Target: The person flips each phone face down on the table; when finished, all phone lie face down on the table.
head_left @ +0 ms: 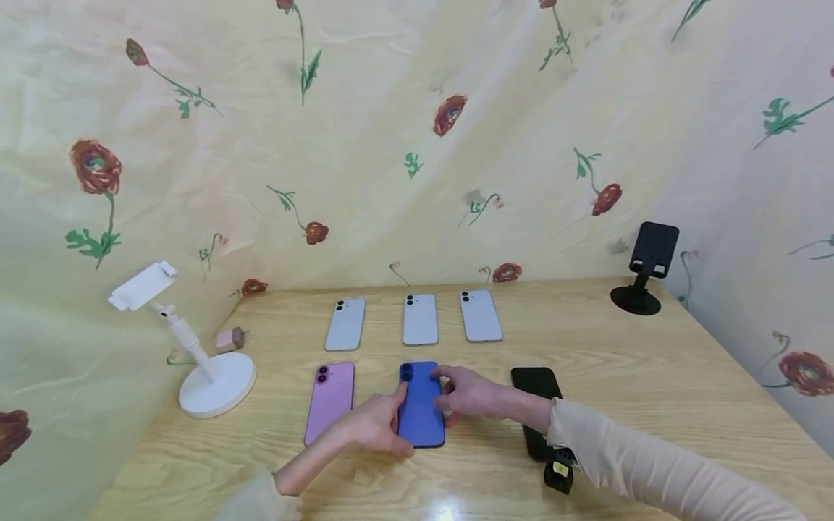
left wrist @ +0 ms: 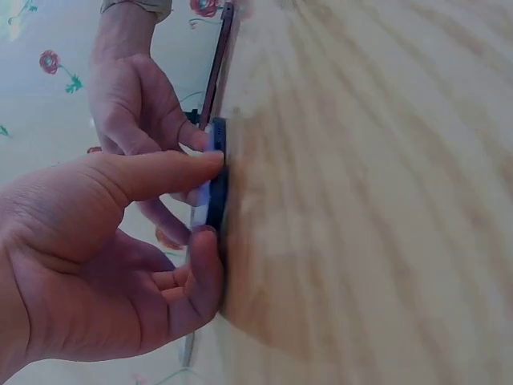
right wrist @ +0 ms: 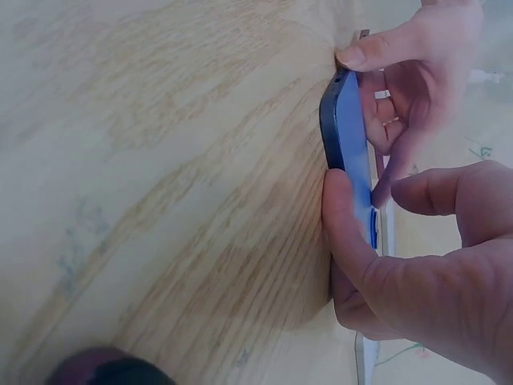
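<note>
A blue smartphone point(head_left: 420, 412) lies back side up on the wooden table, its camera lenses at the far end. My left hand point(head_left: 379, 425) holds its left side, the thumb by the near corner. From the other side my right hand point(head_left: 473, 393) grips its right edge, with bent fingers. The left wrist view shows the left hand point(left wrist: 120, 249) pinching the phone's dark edge point(left wrist: 216, 188). In the right wrist view, a finger of the right hand point(right wrist: 433, 281) lies along the phone's side. A pink smartphone point(head_left: 331, 401) lies just left of the left hand.
Behind lie three pale smartphones point(head_left: 420, 318) in a row. A black smartphone point(head_left: 537, 383) is under the right forearm, beside a small black object point(head_left: 558, 477). A white stand point(head_left: 218, 387) and a plug adapter point(head_left: 231, 339) are left; a black stand point(head_left: 636, 299) is far right.
</note>
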Demonstrator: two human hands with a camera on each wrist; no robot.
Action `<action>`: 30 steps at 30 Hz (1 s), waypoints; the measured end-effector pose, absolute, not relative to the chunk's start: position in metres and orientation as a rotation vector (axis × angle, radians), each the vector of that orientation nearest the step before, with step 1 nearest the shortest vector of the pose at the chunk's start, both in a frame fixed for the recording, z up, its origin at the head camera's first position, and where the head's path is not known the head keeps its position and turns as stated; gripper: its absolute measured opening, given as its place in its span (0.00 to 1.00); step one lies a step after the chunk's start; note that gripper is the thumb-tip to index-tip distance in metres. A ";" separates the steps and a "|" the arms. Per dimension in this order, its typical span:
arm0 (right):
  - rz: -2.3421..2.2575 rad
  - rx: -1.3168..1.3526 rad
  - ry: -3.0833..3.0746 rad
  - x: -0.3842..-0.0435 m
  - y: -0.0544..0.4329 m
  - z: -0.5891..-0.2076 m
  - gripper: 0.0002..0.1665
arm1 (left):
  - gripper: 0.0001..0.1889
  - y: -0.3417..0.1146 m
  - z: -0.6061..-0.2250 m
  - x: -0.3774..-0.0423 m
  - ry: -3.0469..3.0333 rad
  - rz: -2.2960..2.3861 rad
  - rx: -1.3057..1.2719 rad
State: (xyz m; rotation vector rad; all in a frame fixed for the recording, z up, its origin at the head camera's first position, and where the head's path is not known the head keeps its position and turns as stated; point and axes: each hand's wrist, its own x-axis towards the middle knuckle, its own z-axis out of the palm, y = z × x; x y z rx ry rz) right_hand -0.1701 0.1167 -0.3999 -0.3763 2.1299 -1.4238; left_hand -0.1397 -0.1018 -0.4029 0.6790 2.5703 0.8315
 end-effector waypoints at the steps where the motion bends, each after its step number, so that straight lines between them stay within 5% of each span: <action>1: -1.426 -0.391 2.116 -0.170 0.118 -0.400 0.33 | 0.56 -0.101 -0.401 -0.139 2.585 0.796 0.672; 14: -1.324 -0.613 2.181 -0.184 0.172 -0.377 0.23 | 0.19 -0.048 -0.385 -0.135 2.776 0.912 0.820; 30: -1.399 -0.349 2.404 -0.188 0.271 -0.360 0.29 | 0.47 0.035 -0.416 -0.128 2.802 0.797 0.729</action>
